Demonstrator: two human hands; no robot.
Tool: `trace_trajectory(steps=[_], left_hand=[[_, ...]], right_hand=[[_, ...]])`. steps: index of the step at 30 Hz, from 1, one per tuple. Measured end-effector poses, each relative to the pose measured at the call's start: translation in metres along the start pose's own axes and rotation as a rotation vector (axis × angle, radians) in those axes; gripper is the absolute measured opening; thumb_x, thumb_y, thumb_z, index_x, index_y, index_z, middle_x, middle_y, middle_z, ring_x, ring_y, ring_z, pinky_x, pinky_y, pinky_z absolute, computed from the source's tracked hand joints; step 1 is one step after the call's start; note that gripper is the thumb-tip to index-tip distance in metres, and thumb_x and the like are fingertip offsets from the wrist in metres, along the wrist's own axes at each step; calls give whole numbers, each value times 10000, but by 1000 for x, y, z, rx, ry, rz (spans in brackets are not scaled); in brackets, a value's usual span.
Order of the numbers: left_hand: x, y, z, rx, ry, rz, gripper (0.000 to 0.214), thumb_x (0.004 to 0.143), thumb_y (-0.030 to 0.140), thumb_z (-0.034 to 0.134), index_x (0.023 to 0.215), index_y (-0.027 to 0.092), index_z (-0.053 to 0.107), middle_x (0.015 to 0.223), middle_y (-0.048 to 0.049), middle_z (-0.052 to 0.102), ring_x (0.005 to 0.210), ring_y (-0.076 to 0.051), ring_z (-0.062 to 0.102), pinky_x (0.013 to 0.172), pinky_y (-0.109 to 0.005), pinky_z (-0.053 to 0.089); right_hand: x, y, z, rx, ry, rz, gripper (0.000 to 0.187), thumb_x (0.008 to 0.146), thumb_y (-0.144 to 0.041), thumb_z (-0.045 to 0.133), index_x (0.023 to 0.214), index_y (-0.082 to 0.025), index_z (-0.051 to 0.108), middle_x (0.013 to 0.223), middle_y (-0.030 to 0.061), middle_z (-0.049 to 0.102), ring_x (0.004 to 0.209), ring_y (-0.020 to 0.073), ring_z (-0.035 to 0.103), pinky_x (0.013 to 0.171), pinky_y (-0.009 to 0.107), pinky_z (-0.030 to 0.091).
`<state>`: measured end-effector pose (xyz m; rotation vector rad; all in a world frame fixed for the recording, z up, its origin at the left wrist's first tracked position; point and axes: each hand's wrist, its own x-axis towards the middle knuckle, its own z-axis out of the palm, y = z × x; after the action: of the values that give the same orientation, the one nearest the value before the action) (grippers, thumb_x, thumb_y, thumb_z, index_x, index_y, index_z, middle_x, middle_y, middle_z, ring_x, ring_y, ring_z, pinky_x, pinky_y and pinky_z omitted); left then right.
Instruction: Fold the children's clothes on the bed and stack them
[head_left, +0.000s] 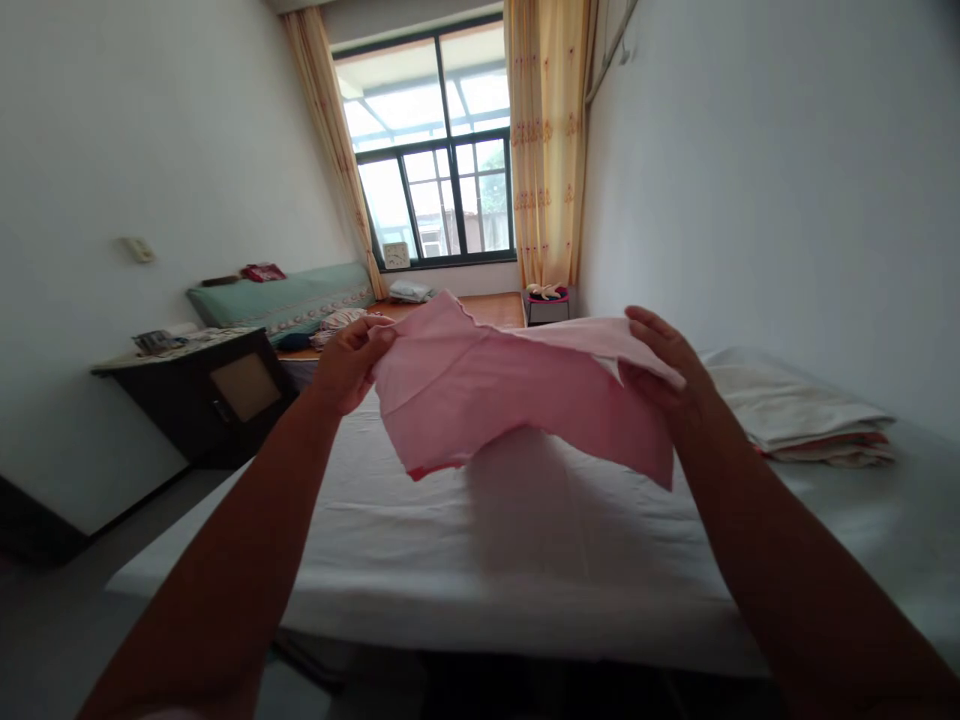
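A pink cloth [510,390] hangs spread between my two hands, above the white-sheeted bed [420,560]. At its left end, my left hand [351,362] pinches the upper corner between thumb and fingers. My right hand [667,360] grips the opposite end, where a folded-over flap covers part of the palm and some fingers. The cloth's lower edge curves up in the middle, and a bit of red shows at its lower left corner. Whether it is a garment or a plain piece of fabric I cannot tell.
Folded cloths [810,415] lie on the bed's right side by the wall. To the left stands a dark cabinet [232,390] with items on top. Farther back are a green cushioned piece [300,300], a small stool [549,305] and a curtained window [442,150] with a clock [396,255].
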<state>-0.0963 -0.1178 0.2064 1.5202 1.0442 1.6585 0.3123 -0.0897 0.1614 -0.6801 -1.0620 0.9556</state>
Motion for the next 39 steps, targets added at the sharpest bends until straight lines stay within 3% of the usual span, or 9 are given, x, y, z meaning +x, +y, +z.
trace_trajectory(steps=[4,7,13,15,18,24,28,34,39], left_hand=[[37,-38,5,115,-133,-213,336,553,314,827,741,116,632,565,22,551,488,-85,484,451,-193,387],[75,-47,15,158,11,-50,274,564,287,780,704,108,628,527,44,526,460,-63,440,437,-179,350],[134,23,24,40,218,386,219,663,272,702,823,135,640,585,56,550,496,-53,460,487,-166,389],[121,35,20,28,187,423,239,674,288,713,855,144,652,626,39,587,531,-59,502,521,-171,420],[71,20,6,63,68,355,303,634,321,767,867,148,682,702,-4,654,611,-95,576,591,-215,474],[-61,-74,-14,280,-313,-12,278,600,321,795,799,136,737,795,-65,705,724,-189,640,652,-287,518],[-117,-119,-9,395,-572,-106,218,737,313,672,857,145,741,884,-80,714,829,-205,651,752,-305,520],[-123,-136,-18,650,-761,32,349,739,251,666,1084,208,700,1138,-89,664,1045,-235,598,947,-368,456],[-106,-126,-26,638,-828,78,223,848,277,554,933,190,740,1037,-97,700,1018,-228,614,960,-366,442]], right_hand=[[34,30,30,23,-83,328,173,656,-90,715,813,-130,658,613,19,642,485,91,555,443,192,478],[72,37,45,-43,43,310,189,653,-16,679,796,-128,626,563,-10,605,480,84,536,454,185,480],[131,-17,53,29,3,-18,264,731,-131,660,987,-179,618,643,-45,597,553,97,554,518,209,512],[126,-21,44,7,-50,-35,293,720,-147,676,1004,-184,617,704,-33,625,605,107,579,567,233,530],[92,0,17,-72,-145,61,308,710,-167,699,1007,-181,619,812,-1,672,669,120,611,625,264,541],[-5,85,-52,-232,-188,564,367,663,-183,746,1011,-182,630,729,8,666,586,113,581,546,234,498],[-51,109,-80,-352,-198,694,333,655,-235,768,964,-183,654,655,-18,620,566,99,551,526,205,470],[-80,86,-84,-556,-521,658,593,748,-451,716,1286,-262,551,709,-20,625,638,113,584,551,205,473],[-87,77,-79,-563,-612,634,427,724,-455,734,1007,-140,683,723,28,670,611,96,583,528,185,428]])
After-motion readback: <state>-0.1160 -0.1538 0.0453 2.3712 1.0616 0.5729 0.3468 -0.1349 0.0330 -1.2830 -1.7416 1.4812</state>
